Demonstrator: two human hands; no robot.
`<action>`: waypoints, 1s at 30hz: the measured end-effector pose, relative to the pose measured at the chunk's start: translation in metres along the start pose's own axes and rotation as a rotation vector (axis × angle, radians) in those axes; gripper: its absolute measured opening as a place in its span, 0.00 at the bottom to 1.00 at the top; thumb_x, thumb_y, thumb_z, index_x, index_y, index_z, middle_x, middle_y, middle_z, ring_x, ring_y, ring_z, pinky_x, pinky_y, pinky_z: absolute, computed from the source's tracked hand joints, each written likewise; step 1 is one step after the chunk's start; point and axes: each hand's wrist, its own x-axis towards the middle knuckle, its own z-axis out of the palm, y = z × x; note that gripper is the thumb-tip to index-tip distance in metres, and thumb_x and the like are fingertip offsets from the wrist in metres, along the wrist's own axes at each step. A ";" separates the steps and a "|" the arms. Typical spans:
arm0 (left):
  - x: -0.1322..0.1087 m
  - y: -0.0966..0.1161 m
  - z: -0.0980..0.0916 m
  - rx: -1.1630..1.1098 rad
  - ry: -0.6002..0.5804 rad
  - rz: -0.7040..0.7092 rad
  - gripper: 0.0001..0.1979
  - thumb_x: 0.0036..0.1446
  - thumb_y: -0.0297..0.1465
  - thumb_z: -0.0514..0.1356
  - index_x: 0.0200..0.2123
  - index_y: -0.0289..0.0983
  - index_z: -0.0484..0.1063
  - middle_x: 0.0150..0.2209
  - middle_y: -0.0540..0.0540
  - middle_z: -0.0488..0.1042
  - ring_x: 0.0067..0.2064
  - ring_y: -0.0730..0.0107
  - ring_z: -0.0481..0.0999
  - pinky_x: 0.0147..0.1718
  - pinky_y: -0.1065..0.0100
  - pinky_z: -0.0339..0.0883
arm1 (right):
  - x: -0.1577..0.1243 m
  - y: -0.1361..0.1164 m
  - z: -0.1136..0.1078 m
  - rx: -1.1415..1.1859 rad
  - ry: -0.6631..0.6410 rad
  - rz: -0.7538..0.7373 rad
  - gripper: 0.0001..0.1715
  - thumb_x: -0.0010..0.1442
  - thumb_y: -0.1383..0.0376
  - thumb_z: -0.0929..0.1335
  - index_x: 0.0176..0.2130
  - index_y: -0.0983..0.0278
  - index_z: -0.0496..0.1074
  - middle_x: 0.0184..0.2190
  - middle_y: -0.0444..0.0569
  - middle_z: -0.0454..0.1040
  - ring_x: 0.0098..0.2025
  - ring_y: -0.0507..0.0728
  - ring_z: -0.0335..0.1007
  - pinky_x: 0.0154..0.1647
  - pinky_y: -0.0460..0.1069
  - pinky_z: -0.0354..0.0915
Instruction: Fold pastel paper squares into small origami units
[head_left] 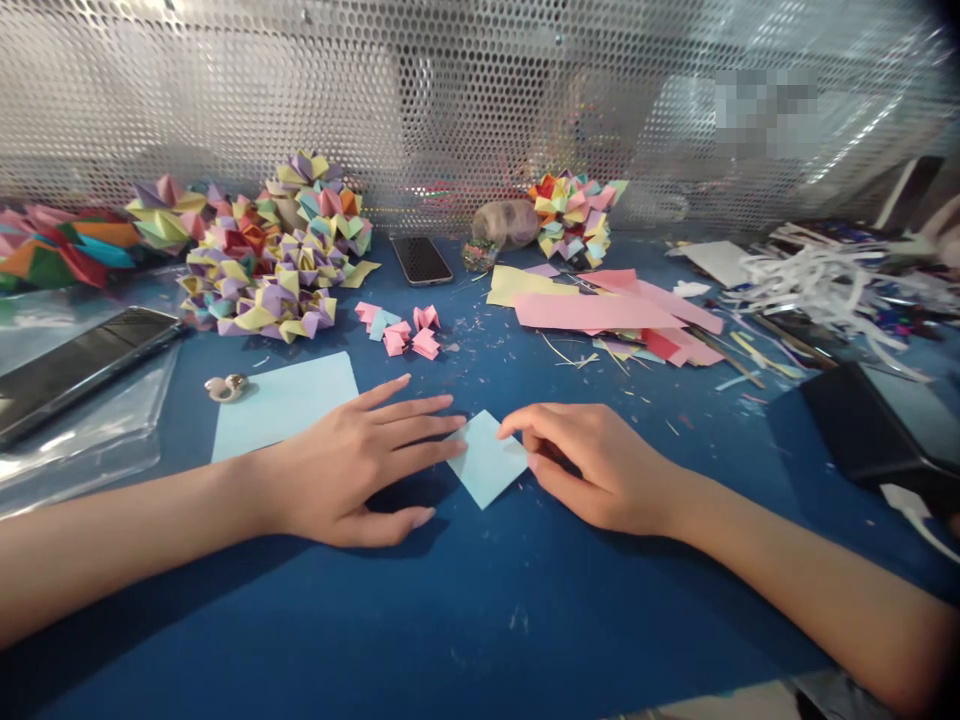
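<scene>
A small light-blue paper square lies on the blue table, turned with one corner toward me. My left hand is spread flat, palm down, its fingertips touching the paper's left corner. At the right corner, my right hand has its fingers curled, index fingertip over the paper and thumb at the edge, closed on that corner. A larger light-blue sheet lies partly under my left hand and wrist, with a pair of small shiny round objects on it. Beyond the square sit several small folded pink paper pieces.
Multicoloured folded-paper clusters stand back left, another ball back right. Phones lie at the back and left. Paper strips, white shreds and a black device occupy the right. A perforated metal panel borders the back.
</scene>
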 end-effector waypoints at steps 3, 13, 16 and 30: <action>-0.001 0.000 0.001 0.051 -0.013 -0.047 0.29 0.60 0.43 0.51 0.62 0.38 0.57 0.65 0.43 0.54 0.66 0.51 0.52 0.63 0.44 0.42 | -0.001 0.000 0.000 -0.016 0.046 -0.139 0.17 0.51 0.75 0.64 0.42 0.66 0.67 0.25 0.42 0.69 0.26 0.50 0.61 0.29 0.46 0.58; -0.001 0.001 0.003 0.089 -0.027 -0.110 0.34 0.60 0.47 0.50 0.65 0.37 0.49 0.67 0.42 0.48 0.67 0.49 0.50 0.61 0.43 0.46 | 0.000 0.007 0.003 -0.458 0.340 -0.486 0.05 0.58 0.71 0.68 0.36 0.64 0.73 0.28 0.45 0.76 0.29 0.52 0.66 0.30 0.49 0.64; 0.000 0.000 0.003 0.057 0.037 -0.053 0.33 0.60 0.44 0.52 0.64 0.34 0.52 0.66 0.41 0.52 0.66 0.52 0.52 0.62 0.48 0.49 | 0.000 -0.001 0.005 -0.571 0.393 -0.533 0.04 0.57 0.72 0.69 0.35 0.66 0.74 0.32 0.47 0.78 0.31 0.53 0.69 0.31 0.49 0.66; 0.002 -0.001 0.000 -0.119 0.014 0.130 0.23 0.61 0.34 0.52 0.59 0.36 0.60 0.59 0.41 0.67 0.60 0.59 0.65 0.62 0.53 0.54 | -0.005 0.008 -0.001 -0.481 0.205 -0.616 0.10 0.61 0.72 0.64 0.41 0.69 0.74 0.38 0.49 0.79 0.38 0.54 0.75 0.42 0.51 0.73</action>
